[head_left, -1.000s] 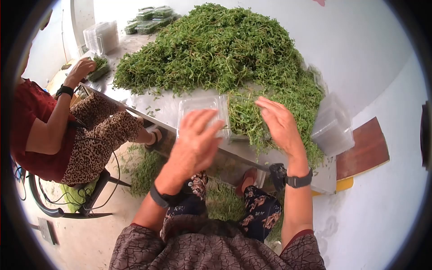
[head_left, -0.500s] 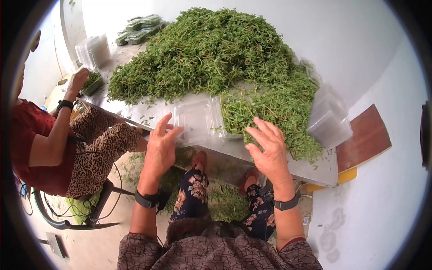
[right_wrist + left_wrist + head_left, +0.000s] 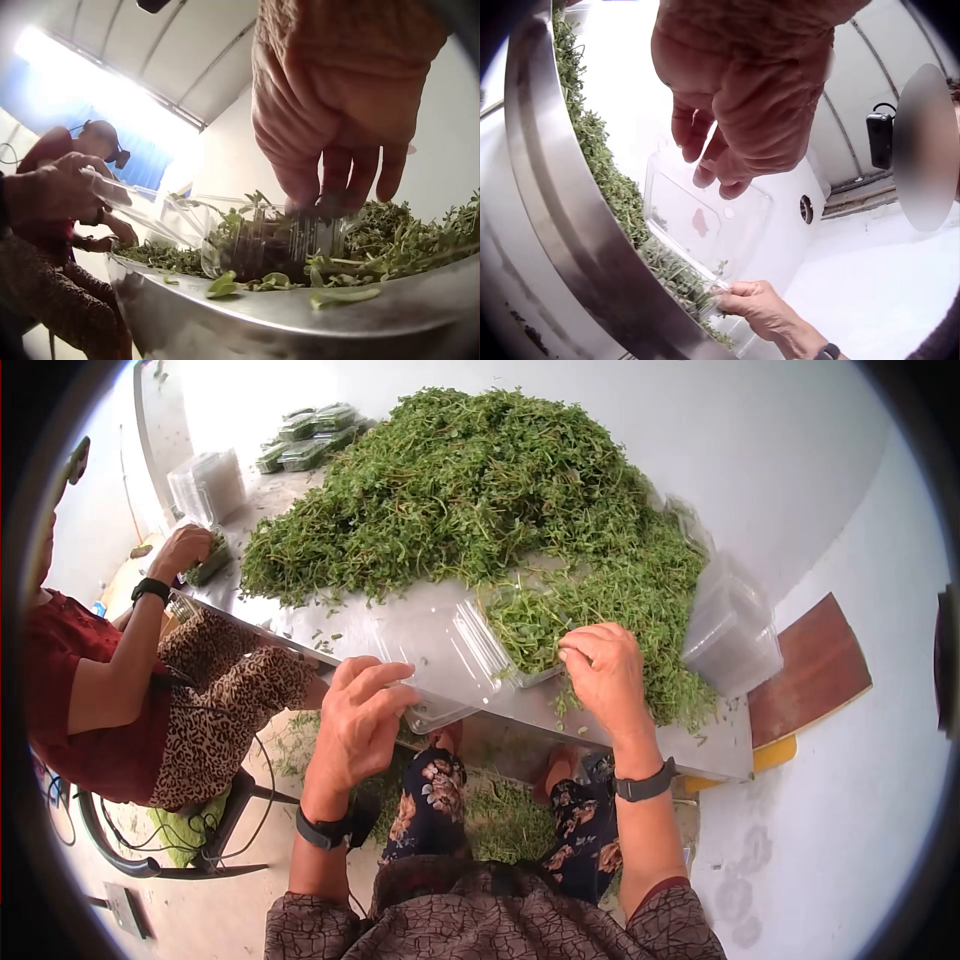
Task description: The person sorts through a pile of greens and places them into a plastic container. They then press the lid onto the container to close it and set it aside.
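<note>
A clear plastic clamshell box (image 3: 545,673) filled with cut leafy greens (image 3: 520,622) lies near the table's front edge. Its hinged clear lid (image 3: 705,206) is raised and tilted on the left side. My left hand (image 3: 358,725) holds the lid's outer edge between thumb and fingers. At the box's near right corner, my right hand (image 3: 610,675) has thumb and fingertips pinched together on the rim, greens right beside them. In the right wrist view, the right fingertips (image 3: 330,202) reach down at the box's clear wall, partly hidden by it.
A large heap of greens (image 3: 450,490) covers the metal table (image 3: 390,622) behind. Stacked empty boxes (image 3: 735,625) stand at right, more (image 3: 207,488) at left, near filled boxes (image 3: 318,435). Another person (image 3: 110,690) sits at left, handling greens. A reddish-brown board (image 3: 810,670) lies at far right.
Both hands were apart from the box, spread above it, then lower. Now the left hand has lifted the lid from the table, and the right hand has closed at the box's right rim.
</note>
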`<move>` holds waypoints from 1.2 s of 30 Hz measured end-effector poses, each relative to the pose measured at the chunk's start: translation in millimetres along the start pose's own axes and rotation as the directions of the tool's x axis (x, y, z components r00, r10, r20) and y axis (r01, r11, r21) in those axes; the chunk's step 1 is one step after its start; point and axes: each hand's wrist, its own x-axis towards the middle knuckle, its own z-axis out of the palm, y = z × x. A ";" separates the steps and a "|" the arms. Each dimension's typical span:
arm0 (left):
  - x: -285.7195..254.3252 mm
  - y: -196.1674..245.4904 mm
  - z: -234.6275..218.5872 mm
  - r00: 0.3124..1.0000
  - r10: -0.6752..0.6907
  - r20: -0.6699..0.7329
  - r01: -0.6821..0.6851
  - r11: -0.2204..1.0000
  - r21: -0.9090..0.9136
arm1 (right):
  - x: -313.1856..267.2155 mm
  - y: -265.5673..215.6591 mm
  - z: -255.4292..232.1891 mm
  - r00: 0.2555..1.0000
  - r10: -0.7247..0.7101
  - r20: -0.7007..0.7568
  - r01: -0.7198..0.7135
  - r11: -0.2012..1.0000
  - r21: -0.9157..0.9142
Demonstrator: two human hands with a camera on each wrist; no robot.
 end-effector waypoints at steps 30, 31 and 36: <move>2.4 32.0 4.0 0.992 0.072 -0.103 -0.085 0.988 -0.132 | 61.3 -5.4 38.4 0.889 -0.181 0.421 0.191 0.981 0.018; 2.9 32.3 4.3 0.991 0.070 -0.111 -0.084 0.988 -0.130 | 60.3 -4.1 37.3 0.889 -0.178 0.421 0.190 0.982 0.015; 4.8 32.9 4.6 0.990 0.075 -0.115 -0.090 0.987 -0.133 | 60.9 -7.4 26.1 0.890 -0.177 0.421 0.209 0.977 -0.030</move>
